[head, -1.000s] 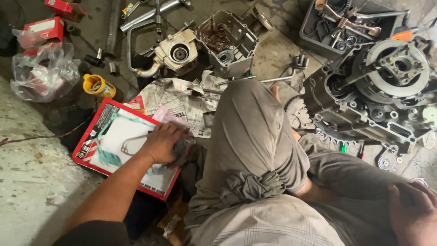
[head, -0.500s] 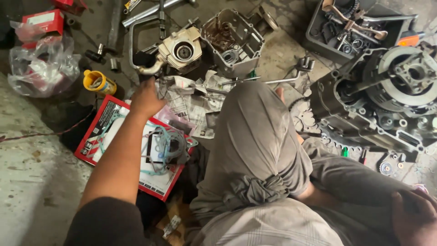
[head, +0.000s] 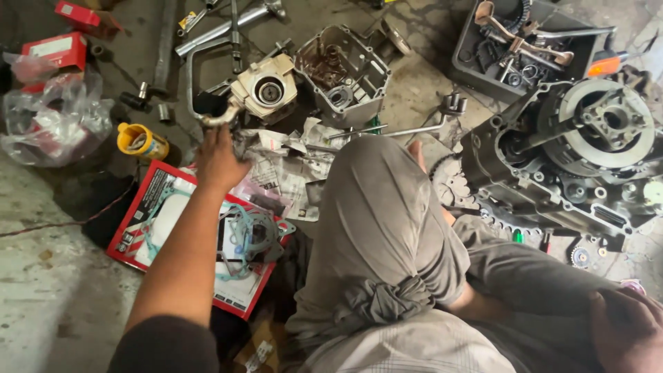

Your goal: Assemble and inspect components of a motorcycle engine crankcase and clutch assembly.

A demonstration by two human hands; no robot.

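My left hand (head: 219,160) moved off red gasket card (head: 181,235), now beyond it, fingers loosely spread, holding nothing, near crumpled newspaper (head: 280,169). Grey tray (head: 476,59) holds levers. Right hand (head: 628,331) cut off, grip unclear.

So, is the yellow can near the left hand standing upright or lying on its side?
Lying on its side. The yellow can rests lengthwise on the floor, with its round end facing left. The left hand is apart from it.
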